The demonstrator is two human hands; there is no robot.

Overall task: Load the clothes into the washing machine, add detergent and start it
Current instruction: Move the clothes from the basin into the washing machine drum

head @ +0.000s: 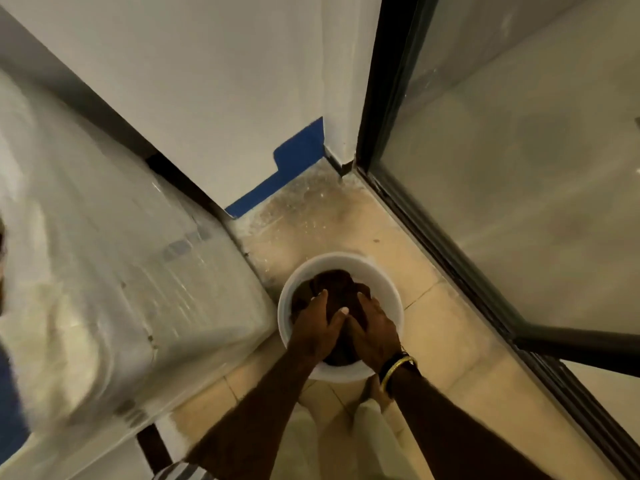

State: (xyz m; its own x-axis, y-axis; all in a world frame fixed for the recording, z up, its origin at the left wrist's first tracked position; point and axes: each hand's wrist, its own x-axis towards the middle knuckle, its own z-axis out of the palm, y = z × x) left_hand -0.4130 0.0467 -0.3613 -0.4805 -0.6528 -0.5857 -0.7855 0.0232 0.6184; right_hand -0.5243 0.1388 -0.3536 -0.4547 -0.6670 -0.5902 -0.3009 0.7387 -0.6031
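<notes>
Reaching down with both arms extended, the left hand [317,322] and right hand [372,327] lie side by side, fingers curled into the dark brown clothes [334,284] bundled inside a white bucket [388,289] on the tiled floor [440,327], apparently gripping them, beside the blurred plastic-wrapped washing machine [114,271].

White wall [214,81] with blue painted patch [298,157] at its base; beige tiled floor [433,327], dusty near corner; black-framed frosted glass door [519,168] seen at right.
</notes>
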